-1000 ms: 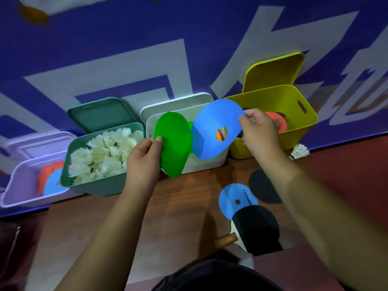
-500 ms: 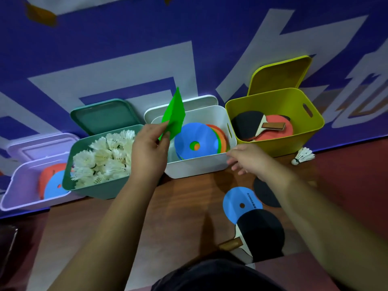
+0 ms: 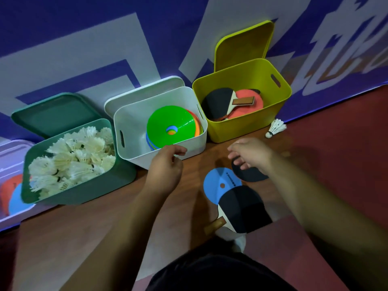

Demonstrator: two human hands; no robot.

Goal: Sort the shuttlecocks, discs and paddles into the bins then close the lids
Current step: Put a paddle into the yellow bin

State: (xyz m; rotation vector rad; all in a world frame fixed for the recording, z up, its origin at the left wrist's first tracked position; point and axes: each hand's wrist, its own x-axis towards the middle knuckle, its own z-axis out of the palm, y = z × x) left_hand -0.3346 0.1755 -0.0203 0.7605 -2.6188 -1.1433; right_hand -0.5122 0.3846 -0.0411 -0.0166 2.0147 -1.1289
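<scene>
Along the foot of the blue-and-white wall (image 3: 84, 49), a row of open bins on the wooden floor (image 3: 105, 227), each lid tipped back against the wall. At left, green bin (image 3: 84, 190), heaped with white shuttlecocks (image 3: 71, 156). In the middle, white bin (image 3: 130, 122), a stack of discs leaning inside it, green disc (image 3: 168, 122) on top, blue and orange edges showing under it. At right, yellow bin (image 3: 241, 129), holding a black paddle (image 3: 218, 101) laid over a red paddle (image 3: 252, 108). At the far left edge, part of a lilac bin (image 3: 10, 150) with an orange and a blue disc inside.

Just in front of the white bin's near wall, left hand (image 3: 165, 169), fingers loosely curled, thumb and forefinger close together, nothing between them; touching the bin or not, cannot tell. To the right of it, low over the floor, right hand (image 3: 249, 154), fingers relaxed and slightly spread, empty, above a dark round piece (image 3: 252, 176) half hidden beneath it; disc or paddle head, cannot tell.

Out on the floor: blue disc (image 3: 218, 179) near the right hand, partly covered by a second black paddle (image 3: 241, 208) with a wooden handle, nearer the person; one loose shuttlecock (image 3: 275, 128) on its side just beside the yellow bin's right corner.
</scene>
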